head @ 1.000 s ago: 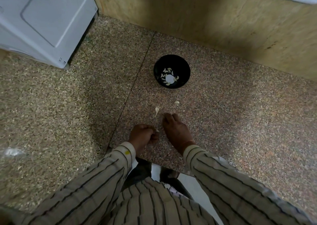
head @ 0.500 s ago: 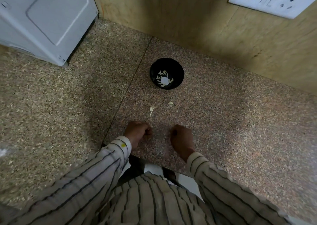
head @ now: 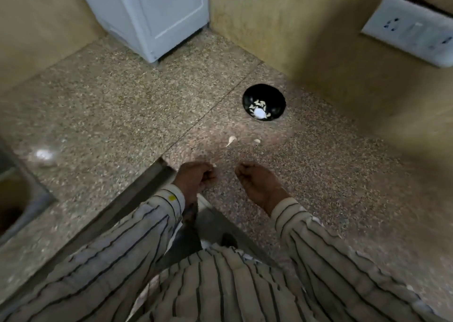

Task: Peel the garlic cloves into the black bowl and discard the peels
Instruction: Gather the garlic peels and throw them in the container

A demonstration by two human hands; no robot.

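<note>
Both hands have pulled back toward the counter edge since a second ago. Left hand (head: 195, 178) is curled, with a pale scrap showing at its fingertips; can't tell if it's pinched. Right hand (head: 257, 182) is curled too, contents hidden. Black bowl (head: 274, 96) with peeled garlic cloves (head: 259, 109) sits further back near the wall, two bits of peel (head: 231, 139) between.

I see a speckled granite counter (head: 103, 105) meeting yellowish walls (head: 306, 27), a white appliance (head: 157, 10) in the corner, a switchboard (head: 411, 29) at right.
</note>
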